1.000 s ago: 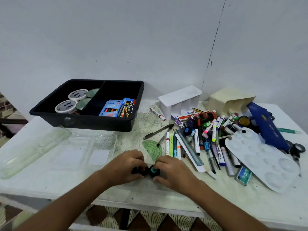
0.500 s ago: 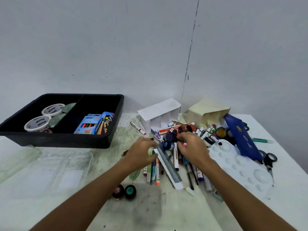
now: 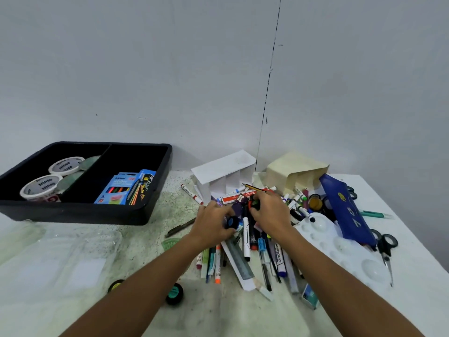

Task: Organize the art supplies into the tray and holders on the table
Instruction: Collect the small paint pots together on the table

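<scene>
A heap of markers, pens and small paint pots [image 3: 262,229] covers the table's middle right. My left hand [image 3: 211,224] grips a small dark pot with a blue cap [image 3: 232,222] at the heap's left side. My right hand [image 3: 269,212] curls over the heap and pinches a small dark pot with a green spot [image 3: 255,204]. Two small pots, one yellow-topped [image 3: 116,285] and one teal-topped [image 3: 175,293], stand near the front edge. The black divided tray [image 3: 80,212] at the back left holds white tubs and pencil boxes. A white holder [image 3: 223,176] and a cream holder [image 3: 294,176] lie tipped behind the heap.
A white paint palette [image 3: 340,249] lies right of the heap, with a blue pouch [image 3: 345,210] and black scissors [image 3: 386,249] beyond it. A grey ruler [image 3: 239,261] and a green protractor [image 3: 171,244] lie near my arms. Clear plastic trays [image 3: 60,259] sit front left.
Both hands left the two small pots at the front edge and reached forward into the heap, where each now holds a small pot. The camera tilted up.
</scene>
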Demonstrator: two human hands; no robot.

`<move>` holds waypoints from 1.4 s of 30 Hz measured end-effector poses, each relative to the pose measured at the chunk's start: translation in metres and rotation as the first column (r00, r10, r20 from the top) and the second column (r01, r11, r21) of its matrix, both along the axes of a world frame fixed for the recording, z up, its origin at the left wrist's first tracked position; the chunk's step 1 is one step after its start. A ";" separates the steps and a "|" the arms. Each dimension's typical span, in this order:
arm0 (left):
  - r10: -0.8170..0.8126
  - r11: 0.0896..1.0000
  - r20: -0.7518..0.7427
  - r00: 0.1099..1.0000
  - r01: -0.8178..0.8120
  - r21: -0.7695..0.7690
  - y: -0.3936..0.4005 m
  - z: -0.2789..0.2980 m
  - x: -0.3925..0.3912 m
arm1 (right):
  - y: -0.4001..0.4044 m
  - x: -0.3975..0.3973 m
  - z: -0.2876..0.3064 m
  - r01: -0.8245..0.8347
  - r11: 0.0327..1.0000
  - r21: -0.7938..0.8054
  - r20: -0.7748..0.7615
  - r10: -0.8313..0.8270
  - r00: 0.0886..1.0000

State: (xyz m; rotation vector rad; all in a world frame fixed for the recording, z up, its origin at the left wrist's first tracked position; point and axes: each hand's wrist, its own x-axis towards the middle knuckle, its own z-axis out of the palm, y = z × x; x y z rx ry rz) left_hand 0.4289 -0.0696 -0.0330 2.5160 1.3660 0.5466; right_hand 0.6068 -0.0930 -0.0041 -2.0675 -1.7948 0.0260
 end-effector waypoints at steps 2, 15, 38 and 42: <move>-0.045 0.998 0.034 0.998 0.046 -0.046 -0.006 0.014 -0.010 | -0.010 -0.002 0.008 -0.102 0.993 0.050 -0.105 0.107 0.989; -0.409 0.899 -0.165 0.898 0.365 -0.243 -0.074 0.066 -0.098 | -0.092 -0.065 0.031 -0.756 0.632 -0.171 -0.415 0.649 0.637; -0.410 0.911 -0.086 0.908 0.402 -0.092 -0.094 0.014 -0.116 | -0.110 -0.090 0.006 -0.615 0.674 -0.409 -0.085 0.643 0.761; -0.405 0.914 -0.051 0.913 0.405 -0.011 -0.098 0.002 -0.123 | -0.109 -0.092 0.007 -0.603 0.676 -0.424 -0.082 0.635 0.768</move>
